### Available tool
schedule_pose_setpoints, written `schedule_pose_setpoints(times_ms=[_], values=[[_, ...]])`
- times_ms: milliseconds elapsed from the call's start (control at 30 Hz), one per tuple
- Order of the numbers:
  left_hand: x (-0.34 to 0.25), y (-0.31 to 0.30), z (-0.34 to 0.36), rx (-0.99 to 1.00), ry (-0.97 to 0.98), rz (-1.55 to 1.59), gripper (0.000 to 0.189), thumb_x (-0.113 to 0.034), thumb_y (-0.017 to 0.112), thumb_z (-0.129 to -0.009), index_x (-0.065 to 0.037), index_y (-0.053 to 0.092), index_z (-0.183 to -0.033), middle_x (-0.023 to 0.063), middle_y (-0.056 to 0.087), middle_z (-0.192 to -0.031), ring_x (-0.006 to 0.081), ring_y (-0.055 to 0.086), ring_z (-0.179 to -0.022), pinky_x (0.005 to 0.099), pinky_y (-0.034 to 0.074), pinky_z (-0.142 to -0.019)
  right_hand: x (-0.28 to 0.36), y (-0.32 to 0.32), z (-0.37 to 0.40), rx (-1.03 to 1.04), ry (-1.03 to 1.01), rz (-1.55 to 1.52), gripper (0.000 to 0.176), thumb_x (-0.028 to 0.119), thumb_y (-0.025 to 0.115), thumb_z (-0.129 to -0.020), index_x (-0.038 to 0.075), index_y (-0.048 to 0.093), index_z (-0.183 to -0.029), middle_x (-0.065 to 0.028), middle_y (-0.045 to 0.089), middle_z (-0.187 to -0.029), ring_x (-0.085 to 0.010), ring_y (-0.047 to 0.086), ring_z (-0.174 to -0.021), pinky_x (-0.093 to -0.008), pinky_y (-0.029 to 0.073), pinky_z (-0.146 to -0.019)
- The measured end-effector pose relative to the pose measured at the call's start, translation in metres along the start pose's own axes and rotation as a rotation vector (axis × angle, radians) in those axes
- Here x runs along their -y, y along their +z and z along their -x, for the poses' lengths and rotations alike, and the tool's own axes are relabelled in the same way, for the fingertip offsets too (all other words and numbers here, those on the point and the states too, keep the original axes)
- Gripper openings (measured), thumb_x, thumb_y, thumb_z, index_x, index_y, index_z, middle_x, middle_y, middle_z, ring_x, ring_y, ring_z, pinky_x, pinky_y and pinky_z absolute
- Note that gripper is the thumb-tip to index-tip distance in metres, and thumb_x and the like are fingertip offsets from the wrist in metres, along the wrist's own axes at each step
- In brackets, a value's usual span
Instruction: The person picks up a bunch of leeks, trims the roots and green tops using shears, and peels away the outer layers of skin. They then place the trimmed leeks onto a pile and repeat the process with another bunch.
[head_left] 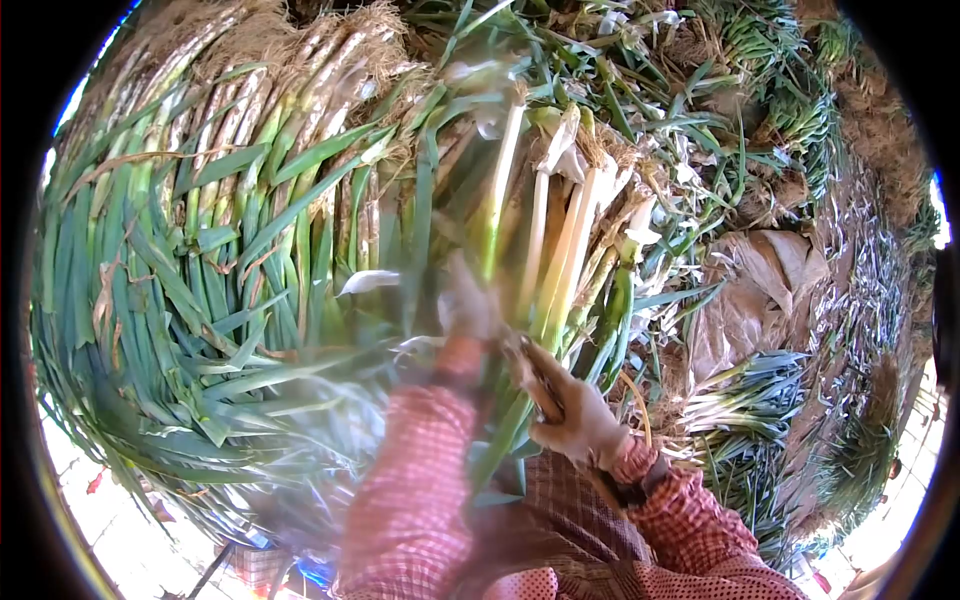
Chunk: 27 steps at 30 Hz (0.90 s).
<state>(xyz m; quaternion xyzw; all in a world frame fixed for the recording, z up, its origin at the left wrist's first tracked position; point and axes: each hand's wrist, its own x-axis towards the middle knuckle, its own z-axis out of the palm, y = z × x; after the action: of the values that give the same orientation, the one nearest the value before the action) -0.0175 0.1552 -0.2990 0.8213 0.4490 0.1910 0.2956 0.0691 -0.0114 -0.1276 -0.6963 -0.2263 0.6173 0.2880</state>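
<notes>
My left hand (pixel 468 300), smeared by motion, is over the stalks in the middle, close beside an upright green onion (pixel 500 185) with a clean white base. My right hand (pixel 585 418), in a pale glove, is just right of it. Its brown fingers are pressed together, with the tips right at the lower part of that green onion; leaves trail below. Just beyond my hands lie several pale, peeled green onions (pixel 572 240), roots pointing away. A large heap of unpeeled green onions (pixel 230 200) with soil-stained bases fills the left side.
Torn leaves and peelings (pixel 690 160) litter the ground at the upper right. A brown sheet (pixel 750 295) lies crumpled there. A bundle of green onions (pixel 750 400) sits right of my right arm. More green bundles (pixel 790 90) stretch into the far right.
</notes>
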Motion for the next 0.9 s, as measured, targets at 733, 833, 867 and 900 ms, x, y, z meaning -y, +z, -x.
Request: schedule_pose_setpoints(times_ms=[733, 833, 867, 900], values=[[0.051, -0.086, -0.029, 0.173, -0.277, -0.377, 0.030, -0.028, 0.067, -0.089, -0.005, 0.068, -0.109, 0.0191, 0.069, -0.100, 0.0368, 0.067, -0.093, 0.0470, 0.054, -0.085, 0.009, 0.002, -0.091, -0.089, -0.182, 0.025, 0.098, 0.003, 0.068, -0.076, 0.016, 0.026, -0.164, -0.0141, 0.071, -0.118, -0.0194, 0.067, -0.089, -0.0318, 0.057, -0.077], [0.084, -0.104, -0.030, -0.025, -0.217, -0.490, 0.044, -0.027, 0.070, -0.087, -0.003, 0.058, -0.121, 0.0237, 0.066, -0.112, 0.0429, 0.066, -0.103, 0.0498, 0.053, -0.090, 0.017, 0.029, -0.065, 0.087, -0.153, -0.002, 0.097, 0.009, 0.068, -0.075, 0.017, 0.029, -0.163, -0.0205, 0.072, -0.113, -0.0298, 0.073, -0.098, -0.0390, 0.057, -0.087], [0.095, -0.099, -0.028, -0.003, -0.305, -0.526, 0.046, -0.027, 0.072, -0.086, -0.004, 0.059, -0.124, 0.0213, 0.067, -0.114, 0.0409, 0.067, -0.103, 0.0477, 0.054, -0.089, 0.014, 0.038, -0.068, 0.062, -0.199, 0.015, 0.097, 0.010, 0.069, -0.075, 0.017, 0.028, -0.163, -0.0212, 0.072, -0.110, -0.0315, 0.073, -0.097, -0.0397, 0.057, -0.087], [0.095, -0.097, -0.035, 0.022, -0.391, -0.564, 0.049, -0.027, 0.073, -0.085, -0.005, 0.060, -0.127, 0.0190, 0.069, -0.116, 0.0390, 0.068, -0.103, 0.0456, 0.055, -0.088, 0.007, 0.048, -0.072, 0.036, -0.245, 0.029, 0.097, 0.010, 0.069, -0.075, 0.017, 0.028, -0.163, -0.0219, 0.072, -0.108, -0.0332, 0.073, -0.095, -0.0404, 0.056, -0.086]])
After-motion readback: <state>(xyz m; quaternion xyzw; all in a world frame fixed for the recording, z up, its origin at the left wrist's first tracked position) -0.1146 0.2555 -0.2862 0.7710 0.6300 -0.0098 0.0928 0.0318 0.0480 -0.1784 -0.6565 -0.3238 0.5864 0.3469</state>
